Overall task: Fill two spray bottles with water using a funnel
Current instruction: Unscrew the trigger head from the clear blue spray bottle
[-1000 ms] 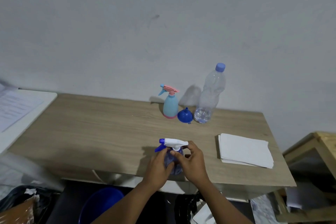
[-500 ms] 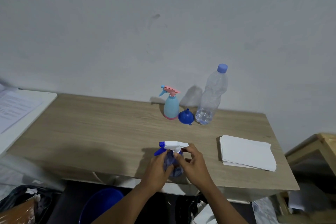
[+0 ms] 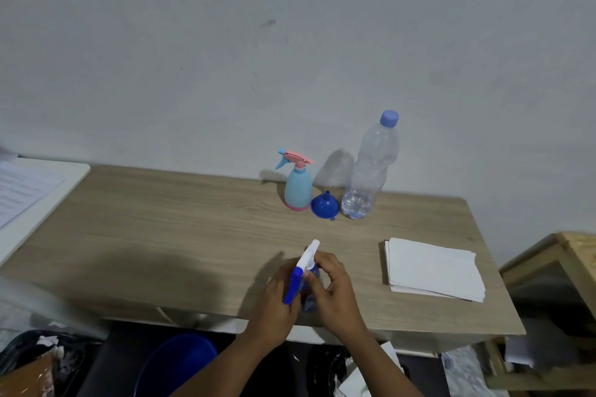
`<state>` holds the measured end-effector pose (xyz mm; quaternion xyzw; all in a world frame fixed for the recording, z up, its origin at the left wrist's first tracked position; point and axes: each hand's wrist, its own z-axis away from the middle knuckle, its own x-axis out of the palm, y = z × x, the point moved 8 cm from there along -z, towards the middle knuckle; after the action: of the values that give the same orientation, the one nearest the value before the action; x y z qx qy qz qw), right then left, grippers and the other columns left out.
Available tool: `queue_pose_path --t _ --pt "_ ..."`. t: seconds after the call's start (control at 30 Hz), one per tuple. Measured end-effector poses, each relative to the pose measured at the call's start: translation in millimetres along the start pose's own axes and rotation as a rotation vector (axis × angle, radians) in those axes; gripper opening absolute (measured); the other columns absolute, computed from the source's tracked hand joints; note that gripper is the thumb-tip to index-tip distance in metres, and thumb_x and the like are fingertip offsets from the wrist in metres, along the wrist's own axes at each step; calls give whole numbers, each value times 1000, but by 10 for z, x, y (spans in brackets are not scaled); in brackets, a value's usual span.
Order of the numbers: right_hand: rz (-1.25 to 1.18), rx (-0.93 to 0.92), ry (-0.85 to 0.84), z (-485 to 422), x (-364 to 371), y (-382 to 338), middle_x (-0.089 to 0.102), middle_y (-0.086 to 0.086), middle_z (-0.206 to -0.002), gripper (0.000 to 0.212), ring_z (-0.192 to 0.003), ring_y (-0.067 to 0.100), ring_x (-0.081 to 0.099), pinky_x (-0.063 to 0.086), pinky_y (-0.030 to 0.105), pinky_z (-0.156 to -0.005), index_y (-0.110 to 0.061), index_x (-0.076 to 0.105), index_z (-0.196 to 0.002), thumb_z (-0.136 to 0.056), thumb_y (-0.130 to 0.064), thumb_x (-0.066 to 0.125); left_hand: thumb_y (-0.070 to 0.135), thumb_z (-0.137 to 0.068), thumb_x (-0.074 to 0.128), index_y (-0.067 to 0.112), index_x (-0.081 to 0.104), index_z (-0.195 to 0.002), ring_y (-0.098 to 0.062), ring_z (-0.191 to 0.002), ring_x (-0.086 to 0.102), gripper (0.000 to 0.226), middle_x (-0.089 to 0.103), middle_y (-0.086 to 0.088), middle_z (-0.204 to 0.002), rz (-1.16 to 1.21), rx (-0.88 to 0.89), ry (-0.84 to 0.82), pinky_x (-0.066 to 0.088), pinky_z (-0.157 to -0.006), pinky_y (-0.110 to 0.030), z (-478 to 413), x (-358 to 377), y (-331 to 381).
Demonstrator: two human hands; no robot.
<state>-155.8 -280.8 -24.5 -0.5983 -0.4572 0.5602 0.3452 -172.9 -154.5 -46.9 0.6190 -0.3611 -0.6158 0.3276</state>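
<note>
Left hand (image 3: pixel 274 296) grips blue spray bottle (image 3: pixel 309 302), right hand (image 3: pixel 335 293) pinches sprayer head (image 3: pixel 308 256), now swung round lengthwise

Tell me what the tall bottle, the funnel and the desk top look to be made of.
Tall bottle: clear glossy plastic, see-through, with crinkled highlights. Funnel: opaque blue plastic, smooth, moulded look. Desk top: matt pale wood grain, probably laminate rather than solid wood.
</note>
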Motion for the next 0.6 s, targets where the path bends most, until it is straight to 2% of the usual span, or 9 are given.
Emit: queue_pose_path --t 0.07,0.13,0.23,0.3,0.37,0.43,0.5,0.6 --pt "19 -20 25 17 -34 -27 66 -16 -112 32 -109 12 57 46 34 -95 -22 66 -117 -94 -40 53 9 -94 57 27 57 -118 10 -87 60 31 59 22 -94 -2 2 -17 40 -69 -1 -17 -3 31" --pt "51 -31 27 16 -58 -56 65 -20 -113 36 -109 9 56 47 38 -96 -26 65 -123 -95 -40 47 10 -91 61 32 53 -122 11 -91 60 39 59 23 -100 11 -1 -46 42 -71 -2 -32 -4 51" --pt "91 -54 -1 11 -67 -117 63 -27 -115 35 -112 9 56 46 41 -98 -47 57 -128 -97 -39 43 -2 -85 62 31 44 -133 25 -105 48 60 49 31 -116 8 5 -51 39 -82 0 -36 -14 38" --pt "87 -69 -10 15 -85 -164 59 -35 -117 39 -112 7 56 45 34 -98 -60 50 -128 -94 -40 46 -3 -84 59 34 41 -132 27 -105 46 63 48 29 -116 -21 1 -45 38 -83 1 -31 -14 17" --pt "33 -60 -8 11 -99 -167 59 -33 -120 44 -114 5 56 45 27 -99 -53 52 -129 -88 -37 56 9 -85 61 35 42 -136 17 -108 52 60 52 25 -120 -51 -2 -69 43 -85 -5 -39 19 -18" --pt "-16 -47 24 -20 -116 -143 63 -19 -115 45 -111 7 59 49 23 -95 -35 61 -123 -82 -20 70 20 -87 61 38 41 -138 3 -106 58 58 53 24 -120 -79 -7 -90 49 -84 -13 -54 37 -26" --pt "-45 -12 78 -57 -143 -121 64 -9 -105 37 -101 10 62 51 22 -85 -23 67 -108 -77 -5 75 17 -88 63 43 37 -135 6 -98 56 59 48 33 -113 -74 -18 -83 45 -80 -6 -48 19 6" --pt "-65 -48 92 -83 -155 -160 68 -8 -97 25 -95 13 65 52 25 -82 -18 69 -100 -79 -7 73 1 -85 63 36 42 -133 14 -100 54 62 43 38 -112 -35 -32 -54 37 -79 2 -33 -17 37"
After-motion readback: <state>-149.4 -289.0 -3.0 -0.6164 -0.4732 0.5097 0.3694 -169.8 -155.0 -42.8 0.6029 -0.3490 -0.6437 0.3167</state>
